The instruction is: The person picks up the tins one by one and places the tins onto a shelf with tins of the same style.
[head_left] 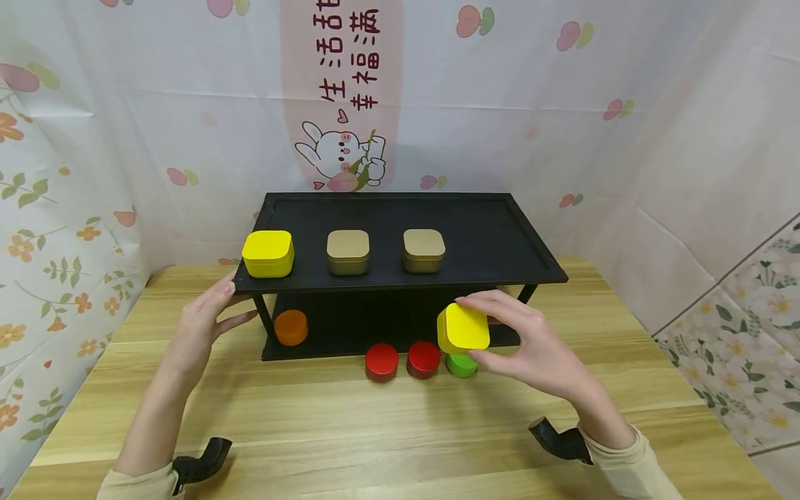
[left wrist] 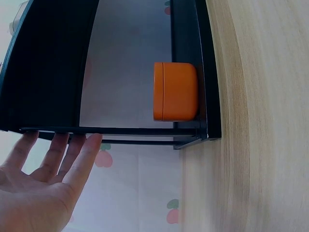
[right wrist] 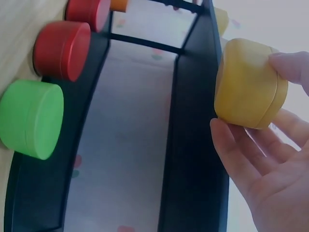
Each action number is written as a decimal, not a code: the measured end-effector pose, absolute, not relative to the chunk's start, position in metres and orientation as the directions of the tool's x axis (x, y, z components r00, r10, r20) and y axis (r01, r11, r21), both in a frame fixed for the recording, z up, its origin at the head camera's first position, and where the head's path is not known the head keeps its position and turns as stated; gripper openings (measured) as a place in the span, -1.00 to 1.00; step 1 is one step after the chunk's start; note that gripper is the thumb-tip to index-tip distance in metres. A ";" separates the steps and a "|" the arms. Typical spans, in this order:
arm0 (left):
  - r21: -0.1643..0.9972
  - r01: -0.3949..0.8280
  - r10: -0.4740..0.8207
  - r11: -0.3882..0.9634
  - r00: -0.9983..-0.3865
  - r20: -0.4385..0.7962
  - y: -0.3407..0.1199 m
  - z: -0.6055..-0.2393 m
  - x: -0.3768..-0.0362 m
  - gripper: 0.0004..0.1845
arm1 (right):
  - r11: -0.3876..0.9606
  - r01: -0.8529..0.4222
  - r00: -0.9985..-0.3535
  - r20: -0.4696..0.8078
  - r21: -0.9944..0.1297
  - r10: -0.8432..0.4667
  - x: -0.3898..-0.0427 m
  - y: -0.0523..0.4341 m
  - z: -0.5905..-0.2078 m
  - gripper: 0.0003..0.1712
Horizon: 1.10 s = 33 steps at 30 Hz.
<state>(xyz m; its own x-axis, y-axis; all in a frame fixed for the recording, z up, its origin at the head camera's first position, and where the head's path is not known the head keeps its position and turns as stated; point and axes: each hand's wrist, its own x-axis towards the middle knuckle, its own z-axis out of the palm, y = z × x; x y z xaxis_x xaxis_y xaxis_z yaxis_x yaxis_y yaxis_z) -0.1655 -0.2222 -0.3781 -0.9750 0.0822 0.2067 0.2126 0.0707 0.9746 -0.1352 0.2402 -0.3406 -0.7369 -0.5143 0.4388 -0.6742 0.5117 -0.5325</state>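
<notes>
My right hand pinches a yellow square tin with rounded corners between thumb and fingers, in front of the upper board's edge. In the right wrist view this tin overlaps the black board. My left hand is at the left end of a black two-tier shelf, and its extended fingers touch the upper board's edge in the left wrist view. Another yellow tin stands on the upper board by that corner, followed to the right by two gold tins.
An orange tin sits on the lower board at the left. Two red round tins and a green one stand along the lower board's front edge. The wooden table extends in front; a patterned curtain hangs behind.
</notes>
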 end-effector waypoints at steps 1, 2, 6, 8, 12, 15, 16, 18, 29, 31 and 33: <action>0.975 0.212 0.082 0.073 -0.975 0.206 -0.222 -0.378 -0.165 -0.47 | 0.507 -0.678 -0.733 0.449 -0.532 -0.510 -0.135 0.242 -0.340 -0.15; 0.975 0.210 0.082 0.075 -0.975 0.204 -0.222 -0.378 -0.165 -0.46 | 0.503 -0.679 -0.733 0.454 -0.535 -0.506 -0.135 0.243 -0.339 -0.15; 0.974 0.212 0.081 0.078 -0.975 0.205 -0.222 -0.378 -0.165 -0.47 | 0.487 -0.692 -0.721 0.486 -0.533 -0.494 -0.136 0.248 -0.334 -0.16; 0.974 0.213 0.080 0.072 -0.975 0.207 -0.222 -0.378 -0.165 -0.48 | 0.481 -0.696 -0.717 0.497 -0.533 -0.489 -0.136 0.250 -0.331 -0.16; 0.974 0.215 0.080 0.066 -0.975 0.209 -0.222 -0.378 -0.165 -0.49 | 0.469 -0.708 -0.706 0.518 -0.527 -0.484 -0.138 0.254 -0.325 -0.16; 0.975 0.215 0.081 0.063 -0.974 0.209 -0.222 -0.378 -0.166 -0.50 | 0.464 -0.716 -0.698 0.532 -0.522 -0.480 -0.140 0.257 -0.319 -0.16; 0.975 0.214 0.082 0.064 -0.975 0.209 -0.222 -0.378 -0.166 -0.51 | 0.463 -0.716 -0.698 0.533 -0.523 -0.477 -0.141 0.258 -0.317 -0.15; 0.975 0.213 0.082 0.061 -0.975 0.207 -0.222 -0.378 -0.166 -0.51 | 0.465 -0.712 -0.702 0.535 -0.526 -0.470 -0.142 0.261 -0.313 -0.15; 0.976 0.207 0.085 0.066 -0.976 0.201 -0.223 -0.378 -0.167 -0.47 | 0.517 -0.685 -0.727 0.525 -0.513 -0.443 -0.158 0.276 -0.299 -0.14; 0.977 0.204 0.084 0.066 -0.977 0.198 -0.222 -0.378 -0.167 -0.47 | 0.526 -0.676 -0.735 0.522 -0.516 -0.434 -0.162 0.278 -0.297 -0.15; 0.977 0.201 0.083 0.064 -0.977 0.196 -0.222 -0.378 -0.166 -0.47 | 0.536 -0.668 -0.742 0.516 -0.516 -0.427 -0.165 0.281 -0.295 -0.15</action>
<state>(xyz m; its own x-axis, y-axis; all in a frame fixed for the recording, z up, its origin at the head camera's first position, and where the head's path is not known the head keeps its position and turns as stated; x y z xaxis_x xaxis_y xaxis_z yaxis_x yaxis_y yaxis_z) -0.1665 -0.2221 -0.3781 -0.9772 0.0826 0.1957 0.2012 0.0641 0.9775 -0.1649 0.2806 -0.2947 -0.7424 -0.4270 0.5162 -0.6676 0.5363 -0.5165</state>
